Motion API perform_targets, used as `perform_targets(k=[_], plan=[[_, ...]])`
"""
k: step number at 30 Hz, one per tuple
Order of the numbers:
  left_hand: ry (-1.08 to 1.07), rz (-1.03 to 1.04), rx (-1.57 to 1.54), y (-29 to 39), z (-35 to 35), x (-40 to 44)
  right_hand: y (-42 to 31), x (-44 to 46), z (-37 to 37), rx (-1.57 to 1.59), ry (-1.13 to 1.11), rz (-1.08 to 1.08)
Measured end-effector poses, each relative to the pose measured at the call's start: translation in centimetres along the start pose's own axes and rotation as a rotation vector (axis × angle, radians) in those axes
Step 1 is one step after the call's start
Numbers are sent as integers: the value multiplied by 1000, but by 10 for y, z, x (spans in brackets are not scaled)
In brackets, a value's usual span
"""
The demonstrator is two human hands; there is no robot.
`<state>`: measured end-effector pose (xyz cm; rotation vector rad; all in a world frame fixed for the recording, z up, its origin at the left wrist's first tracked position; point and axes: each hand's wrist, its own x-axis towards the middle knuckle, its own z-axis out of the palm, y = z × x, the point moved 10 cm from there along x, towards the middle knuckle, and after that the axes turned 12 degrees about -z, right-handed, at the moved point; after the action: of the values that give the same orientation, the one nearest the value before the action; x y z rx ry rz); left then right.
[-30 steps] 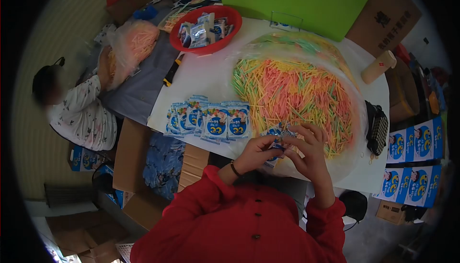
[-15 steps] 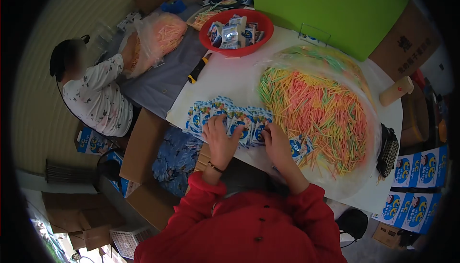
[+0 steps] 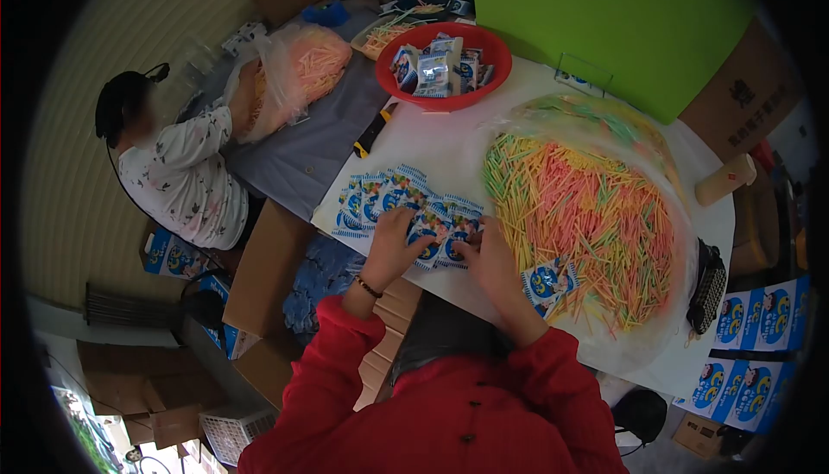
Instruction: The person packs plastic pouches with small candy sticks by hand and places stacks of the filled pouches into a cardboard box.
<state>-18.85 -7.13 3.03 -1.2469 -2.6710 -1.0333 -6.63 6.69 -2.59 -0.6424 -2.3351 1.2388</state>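
Observation:
Small blue-and-white printed snack packets (image 3: 376,198) lie in an overlapping row on the white table. My left hand (image 3: 395,245) is over the middle of the row, its fingers bent around packets and its thumb pressed on their front. At the right end, my right hand (image 3: 494,258) grips the edge of the end packets (image 3: 453,228) between thumb and fingers. Close to the right wrist, a single packet (image 3: 549,284) rests at the edge of a heap of thin pastel sticks (image 3: 596,224) in a clear plastic bag.
A red bowl (image 3: 501,77) of packets and a black-and-yellow cutter (image 3: 373,133) sit farther back. Below the table's left edge stands an open carton (image 3: 268,258) with blue packets. Across the left side, a co-worker (image 3: 181,163) reaches into a bag of pink sticks (image 3: 315,64).
The view has shifted, moving the table's contents slightly right and down in the picture. My hands remain at the packet row, with the right-end packets drawn closer together.

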Motion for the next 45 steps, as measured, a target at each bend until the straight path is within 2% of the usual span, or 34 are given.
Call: perform_targets(k=[2, 3, 5, 6, 8, 9, 11, 13, 14, 15, 16, 17, 18, 19, 20, 22, 26, 27, 28, 29, 30, 31, 32, 34, 35, 36, 37, 38, 40, 42, 44, 45], plan=[[-77, -140, -138, -14, 10, -3, 5, -2, 4, -9, -43, -6], [-73, -145, -140, -11, 9, -4, 6, -3, 6, 26, -71, 11], [-304, -296, -208, -16, 29, -9, 7, -2, 8, 54, -105, 24], [-299, -305, -214, -13, 26, -10, 12, -3, 9, 135, -88, 74], [-366, -451, -454, -17, 30, -14, 16, -3, 7, 213, -79, 122], [-363, -456, -457, -17, 29, -17, 15, -3, 12, 238, -169, 114], [-360, -360, -868, -3, 26, -21, 18, -6, 18, 258, -258, 105], [-353, -339, -903, -4, 21, -34, -14, -12, -1, 127, -73, -329], [-345, -321, -933, -6, 17, -40, -10, -16, 2, 127, -80, -330], [-336, -330, -933, -14, 15, -46, -18, -22, 4, 198, -89, -418], [-296, -163, -749, -12, 7, -50, -26, -28, 7, 272, -99, -508], [-257, -3, -560, -7, 3, -59, -25, -34, 16, 279, -114, -511], [-268, -91, -786, -17, 6, -64, -26, -38, 31, 420, -170, -483], [-258, -103, -785, -22, 11, -68, -28, -41, 44, 558, -226, -451], [-275, -146, -901, -29, 17, -71, -31, -42, 51, 560, -241, -455], [-268, -186, -1020, -25, 16, -69, -43, -33, 47, 721, -155, -345], [-163, -221, -1328, -9, -12, -60, -65, -24, 49, 759, -199, -326], [-130, -198, -1458, -8, -20, -61, -79, -22, 38, 657, -135, -513], [-118, -210, -1465, -16, -16, -64, -94, -27, 27, 552, -72, -698], [-163, -210, -1296, -24, -5, -64, -92, -27, 27, 551, -85, -702], [-203, -202, -1126, -25, -3, -61, -78, -22, 41, 616, -217, -552], [-161, -88, -890, -16, -14, -60, -65, -19, 57, 672, -346, -402], [-148, -78, -888, -20, -15, -59, -63, -16, 61, 668, -350, -418], [-100, 80, -760, -12, -17, -66, -75, -17, 50, 472, -212, -670], [-130, 37, -845, -21, -10, -66, -71, -18, 50, 471, -223, -669], [-119, 37, -844, -17, -12, -64, -64, -11, 56, 503, -289, -552], [-94, 20, -991, -17, -16, -56, -59, 0, 64, 533, -349, -445], [-72, 1, -1140, -19, -22, -51, -63, 4, 64, 532, -353, -459], [-77, 6, -1145, -4, -43, -46, -100, 0, 37, 720, -227, -619], [-92, 2, -1153, -2, -43, -50, -87, -2, 40, 703, -231, -571], [-171, -176, -1130, -23, -4, -59, -74, -6, 40, 683, -224, -530], [-176, -173, -1129, -29, 7, -61, -64, -9, 47, 706, -282, -449]])
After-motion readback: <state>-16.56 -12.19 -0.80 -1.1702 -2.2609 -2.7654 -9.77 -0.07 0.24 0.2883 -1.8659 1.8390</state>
